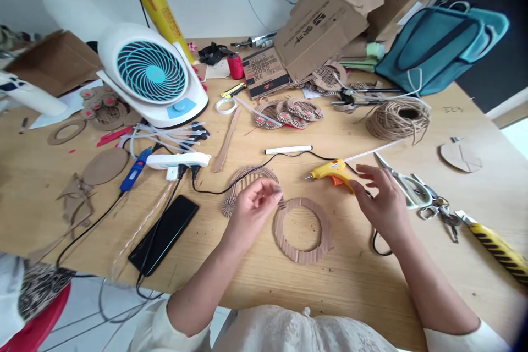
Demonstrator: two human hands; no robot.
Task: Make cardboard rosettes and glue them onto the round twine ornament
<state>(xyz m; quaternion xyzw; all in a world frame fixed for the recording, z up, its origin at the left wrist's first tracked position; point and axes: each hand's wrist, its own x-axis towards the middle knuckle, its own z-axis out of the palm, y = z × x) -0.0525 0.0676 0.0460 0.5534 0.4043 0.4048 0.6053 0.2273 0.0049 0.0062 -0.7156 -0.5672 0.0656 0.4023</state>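
Note:
My left hand (256,206) is closed in a pinch above the table. Whatever lies between the fingertips, if anything, is too small to make out. Just right of it lies a flat corrugated cardboard ring (280,236). Partly behind the left hand is a round piece of ribbed cardboard (249,175) with a small rosette (229,206) at its side. My right hand (381,201) has its fingers spread, with the thumb beside the handle of a yellow glue gun (332,169). The glue gun rests on its side, a clear glue stick (375,150) showing at its back.
Scissors (408,187), keys (447,217) and a yellow cutter (499,247) lie at the right. A white marker (289,149), twine roll (398,120) and cardboard box (317,33) are farther back. At the left are a fan (152,74), power strip (179,160), phone (165,235) and cables.

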